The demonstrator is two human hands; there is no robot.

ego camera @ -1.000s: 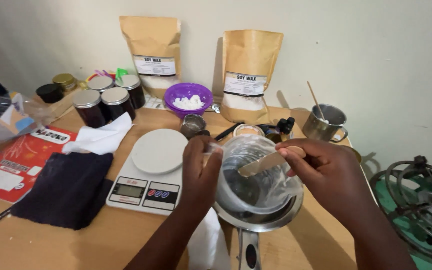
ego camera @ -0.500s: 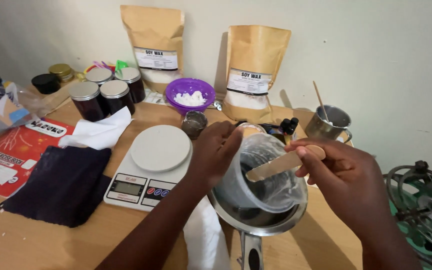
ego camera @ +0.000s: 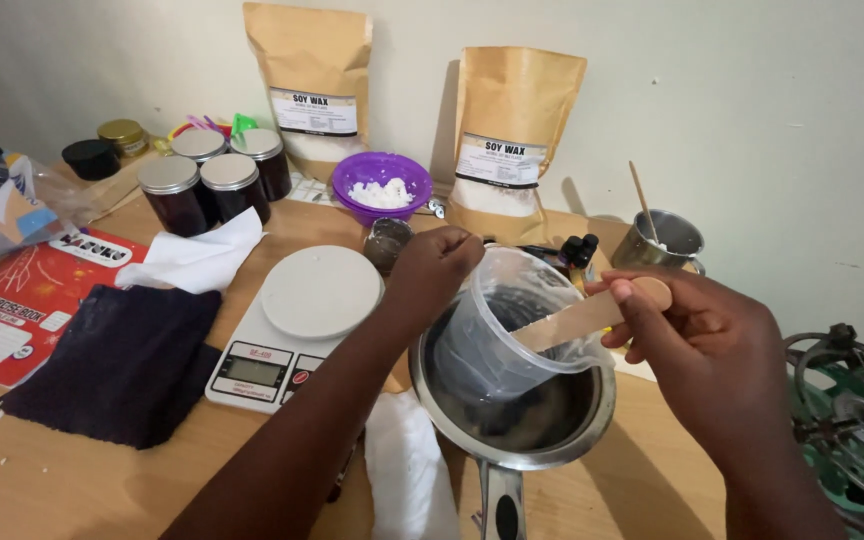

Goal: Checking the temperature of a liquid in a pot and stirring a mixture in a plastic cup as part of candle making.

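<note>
My L hand (ego camera: 439, 262) is closed on the far-left rim of the clear plastic measuring cup (ego camera: 512, 325), tipping it so its mouth faces R, over the steel saucepan (ego camera: 512, 400). R hand (ego camera: 697, 340) pinches the round end of a flat wooden stick (ego camera: 587, 315); the stick's long axis runs R-to-L, slightly down, blade inside the cup against the wall. R hand is nearer the cup mouth. White kitchen scale (ego camera: 302, 325) sits just L of the pan, on the wooden table (ego camera: 152, 480).

The pan's handle (ego camera: 498, 508) runs off the bottom edge. The stick's tip (ego camera: 532, 335) blurs behind the cloudy cup (ego camera: 512, 325). The green metal thing (ego camera: 852, 420) is cut off at the right.
</note>
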